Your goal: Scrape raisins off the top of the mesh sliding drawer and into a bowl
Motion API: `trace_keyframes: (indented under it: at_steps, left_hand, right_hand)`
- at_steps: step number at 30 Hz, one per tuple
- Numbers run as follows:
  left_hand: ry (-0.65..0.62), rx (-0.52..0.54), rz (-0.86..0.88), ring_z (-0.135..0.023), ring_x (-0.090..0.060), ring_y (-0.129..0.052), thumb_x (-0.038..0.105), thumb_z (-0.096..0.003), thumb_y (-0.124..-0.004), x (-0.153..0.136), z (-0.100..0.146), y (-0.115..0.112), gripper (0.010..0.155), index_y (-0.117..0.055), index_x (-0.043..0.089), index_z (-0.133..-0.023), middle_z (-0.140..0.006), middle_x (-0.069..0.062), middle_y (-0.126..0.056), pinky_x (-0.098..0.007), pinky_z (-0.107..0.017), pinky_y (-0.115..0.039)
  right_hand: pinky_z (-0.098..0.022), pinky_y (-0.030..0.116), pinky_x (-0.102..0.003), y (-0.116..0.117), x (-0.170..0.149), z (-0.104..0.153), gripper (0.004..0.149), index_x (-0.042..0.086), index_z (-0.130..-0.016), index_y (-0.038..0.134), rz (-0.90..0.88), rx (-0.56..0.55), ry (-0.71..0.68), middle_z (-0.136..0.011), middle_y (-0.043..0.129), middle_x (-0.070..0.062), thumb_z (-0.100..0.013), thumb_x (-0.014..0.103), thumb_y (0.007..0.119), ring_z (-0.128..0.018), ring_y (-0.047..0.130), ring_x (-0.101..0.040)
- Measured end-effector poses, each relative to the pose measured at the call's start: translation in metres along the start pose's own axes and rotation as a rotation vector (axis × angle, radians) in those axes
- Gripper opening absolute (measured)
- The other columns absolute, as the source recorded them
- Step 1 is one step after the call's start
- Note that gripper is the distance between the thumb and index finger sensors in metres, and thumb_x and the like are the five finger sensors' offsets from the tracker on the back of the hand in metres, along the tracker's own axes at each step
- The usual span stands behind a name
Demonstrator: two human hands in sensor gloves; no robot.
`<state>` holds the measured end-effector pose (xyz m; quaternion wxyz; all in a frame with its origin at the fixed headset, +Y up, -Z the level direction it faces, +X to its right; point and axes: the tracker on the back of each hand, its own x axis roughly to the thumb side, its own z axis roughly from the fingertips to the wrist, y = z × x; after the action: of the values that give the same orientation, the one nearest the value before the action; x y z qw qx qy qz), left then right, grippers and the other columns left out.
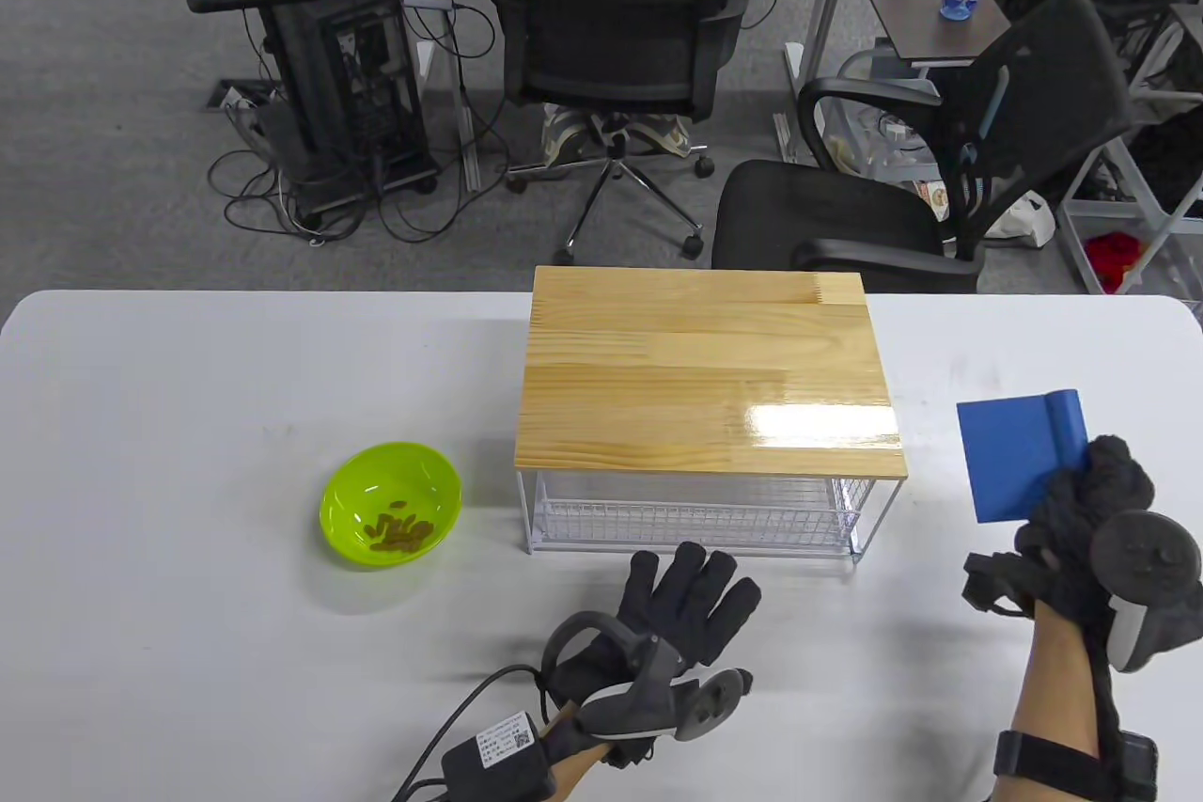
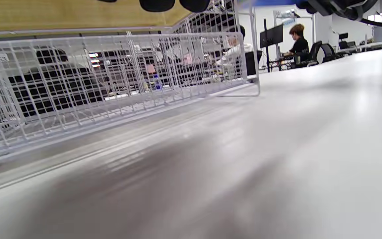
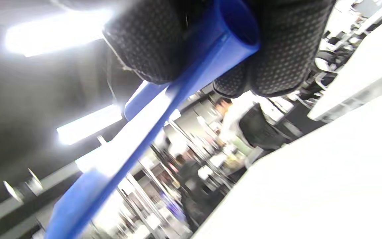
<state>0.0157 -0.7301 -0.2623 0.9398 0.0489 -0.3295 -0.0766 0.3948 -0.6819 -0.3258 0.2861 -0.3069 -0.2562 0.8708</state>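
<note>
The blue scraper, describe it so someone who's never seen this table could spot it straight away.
Start at the wooden-topped mesh drawer unit in the middle of the white table, then look to its right. There the right hand grips a flat blue scraper by its rolled edge. It is the only blue thing on the table; the green bowl sits left.

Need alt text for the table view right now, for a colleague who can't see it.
The right hand holds a blue scraper right of a wood-topped mesh drawer whose top shows no raisins. The left hand lies open before it; the green bowl at left holds raisins.
</note>
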Motion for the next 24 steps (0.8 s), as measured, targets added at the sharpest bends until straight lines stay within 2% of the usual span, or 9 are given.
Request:
trace_keyframes:
  at_steps: [1,3,8,11,17,19,24]
  left_hand:
    - [0.002,-0.006,0.006,-0.124,-0.034,-0.046,0.071,-0.048,-0.046,0.001,-0.001,-0.001,0.079,-0.03,0.038,-0.118,-0.129,0.0,-0.037,-0.063,-0.085,-0.046]
    - [-0.002,-0.022,0.012,-0.124,-0.034,-0.046,0.071,-0.048,-0.046,0.0,-0.002,-0.005,0.079,-0.029,0.039,-0.118,-0.129,0.001,-0.037,-0.063,-0.085,-0.046]
    - [0.01,-0.033,0.002,-0.123,-0.035,-0.048,0.07,-0.0485,-0.047,-0.007,-0.003,-0.001,0.079,-0.03,0.037,-0.118,-0.129,0.0,-0.039,-0.063,-0.084,-0.047]
    - [0.033,-0.013,0.079,-0.122,-0.035,-0.05,0.069,-0.0488,-0.048,-0.013,-0.003,0.001,0.079,-0.032,0.036,-0.118,-0.129,-0.001,-0.041,-0.064,-0.084,-0.048]
    - [0.055,-0.067,0.043,-0.121,-0.037,-0.051,0.068,-0.0499,-0.049,-0.02,-0.005,-0.001,0.077,-0.033,0.035,-0.118,-0.128,-0.002,-0.041,-0.064,-0.082,-0.05]
    - [0.07,-0.044,0.063,-0.121,-0.037,-0.052,0.068,-0.05,-0.049,-0.024,-0.005,0.002,0.077,-0.034,0.035,-0.118,-0.128,-0.002,-0.042,-0.064,-0.082,-0.05]
    - [0.111,-0.036,0.093,-0.12,-0.037,-0.052,0.068,-0.0498,-0.049,-0.034,-0.006,0.007,0.078,-0.034,0.035,-0.118,-0.128,-0.003,-0.042,-0.064,-0.082,-0.051]
  right_hand:
    - [-0.054,0.077,-0.059,0.007,-0.006,-0.002,0.055,0.005,-0.103,0.061,0.062,0.055,0.033,-0.102,0.061,-0.024,-0.052,0.014,0.081,-0.08,0.083,-0.05]
    - [-0.054,0.078,-0.059,0.023,-0.017,-0.004,0.055,0.005,-0.103,0.062,0.174,0.096,0.066,-0.101,0.061,-0.024,-0.052,0.014,0.081,-0.08,0.083,-0.05]
    - [-0.054,0.079,-0.059,0.048,-0.026,-0.003,0.054,0.005,-0.103,0.062,0.286,0.209,0.1,-0.101,0.062,-0.024,-0.053,0.014,0.081,-0.08,0.084,-0.05]
    - [-0.054,0.079,-0.059,0.06,-0.029,0.001,0.053,0.005,-0.101,0.064,0.394,0.203,0.076,-0.101,0.064,-0.024,-0.052,0.014,0.082,-0.08,0.085,-0.05]
    - [-0.053,0.078,-0.06,0.072,-0.032,0.006,0.052,0.005,-0.099,0.069,0.578,0.242,0.084,-0.097,0.072,-0.023,-0.051,0.018,0.084,-0.079,0.091,-0.048]
    - [-0.052,0.079,-0.059,0.076,-0.033,0.006,0.052,0.005,-0.097,0.072,0.628,0.268,0.098,-0.094,0.077,-0.022,-0.05,0.02,0.088,-0.077,0.094,-0.045]
    - [-0.053,0.078,-0.058,0.076,-0.032,0.007,0.052,0.007,-0.095,0.074,0.652,0.254,0.1,-0.093,0.079,-0.02,-0.048,0.022,0.09,-0.076,0.095,-0.043]
